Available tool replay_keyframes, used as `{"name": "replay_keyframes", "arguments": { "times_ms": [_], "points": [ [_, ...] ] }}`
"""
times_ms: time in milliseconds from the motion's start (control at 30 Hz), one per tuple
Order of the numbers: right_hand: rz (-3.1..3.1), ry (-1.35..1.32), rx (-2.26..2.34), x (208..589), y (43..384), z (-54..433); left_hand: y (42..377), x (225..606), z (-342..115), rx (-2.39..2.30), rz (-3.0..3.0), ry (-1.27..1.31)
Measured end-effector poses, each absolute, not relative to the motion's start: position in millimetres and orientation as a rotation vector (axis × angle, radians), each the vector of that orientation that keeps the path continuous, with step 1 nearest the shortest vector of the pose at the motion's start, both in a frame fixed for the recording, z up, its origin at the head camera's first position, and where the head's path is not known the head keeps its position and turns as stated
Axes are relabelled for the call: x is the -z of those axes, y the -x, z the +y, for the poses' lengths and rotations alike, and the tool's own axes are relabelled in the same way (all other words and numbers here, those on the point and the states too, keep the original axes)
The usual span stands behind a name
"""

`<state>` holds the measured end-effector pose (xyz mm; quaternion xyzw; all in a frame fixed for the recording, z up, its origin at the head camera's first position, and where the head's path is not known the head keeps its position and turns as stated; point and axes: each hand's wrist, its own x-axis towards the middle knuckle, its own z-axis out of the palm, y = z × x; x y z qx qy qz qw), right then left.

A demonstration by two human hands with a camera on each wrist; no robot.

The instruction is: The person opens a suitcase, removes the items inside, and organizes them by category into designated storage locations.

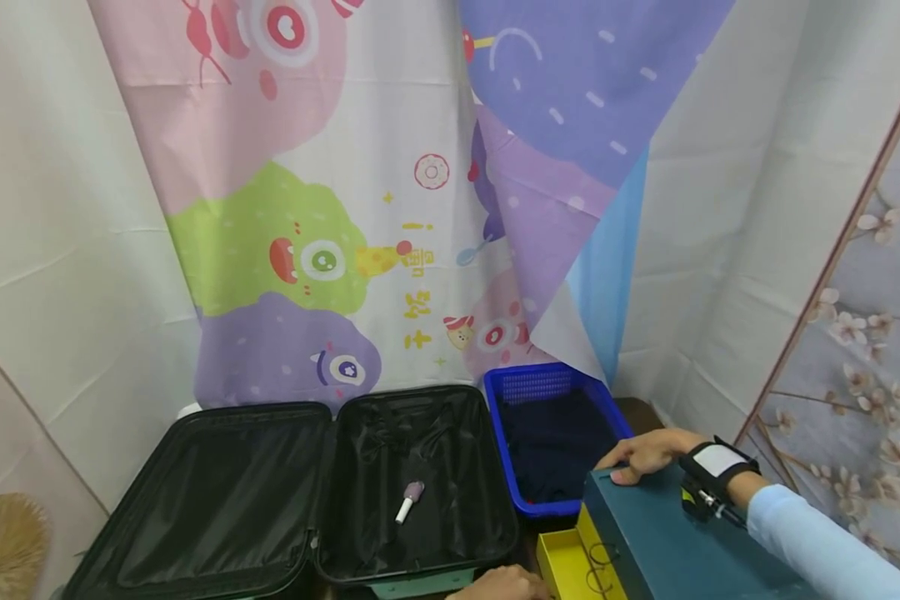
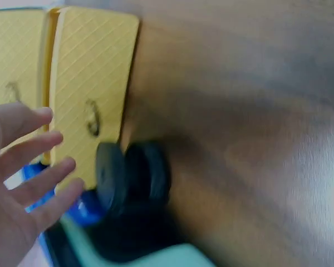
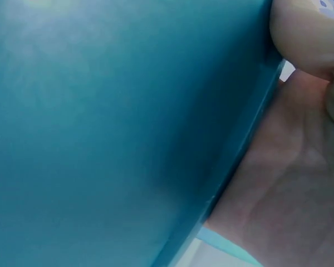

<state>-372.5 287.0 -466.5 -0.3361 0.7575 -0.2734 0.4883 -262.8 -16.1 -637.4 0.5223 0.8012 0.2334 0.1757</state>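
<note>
My right hand (image 1: 648, 454) grips the far edge of a teal box (image 1: 682, 533), its thumb on the flat teal face and the fingers over the edge. The right wrist view shows the teal panel (image 3: 111, 133) filling much of the frame, the palm (image 3: 289, 183) along its rim. Low in the head view, my left hand (image 1: 502, 583) is partly cut off beside the box's yellow part (image 1: 558, 554). Seen from the left wrist, the fingers are spread and hold nothing, near two yellow diamond-textured panels (image 2: 94, 61), each with a dark curved loop.
An open black suitcase (image 1: 217, 492) lies to the left, with a small mauve-and-white tube (image 1: 410, 502) in one half. Its wheels (image 2: 108, 172) show beside the yellow panels. Behind the teal box stands a blue basket (image 1: 498, 433) with dark cloth (image 1: 558, 446) inside.
</note>
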Motion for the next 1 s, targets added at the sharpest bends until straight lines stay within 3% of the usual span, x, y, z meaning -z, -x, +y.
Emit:
{"name": "replay_keyframes", "arguments": {
  "times_ms": [167,433,667,1000],
  "points": [
    [1.852,0.779,0.666,462.2,372.1,289.6,269.1,582.5,-44.3,-0.701,2.534,-1.538],
    [1.874,0.712,0.675,460.5,371.5,292.8,314.4,559.5,-80.9,-0.476,2.918,-1.275],
    [1.92,0.686,0.644,464.9,370.5,288.7,345.7,570.2,-108.1,-0.353,3.02,-0.955],
    [1.874,0.732,0.66,464.4,371.9,286.9,357.6,600.1,-137.1,-0.266,2.823,-0.482]
  ]
}}
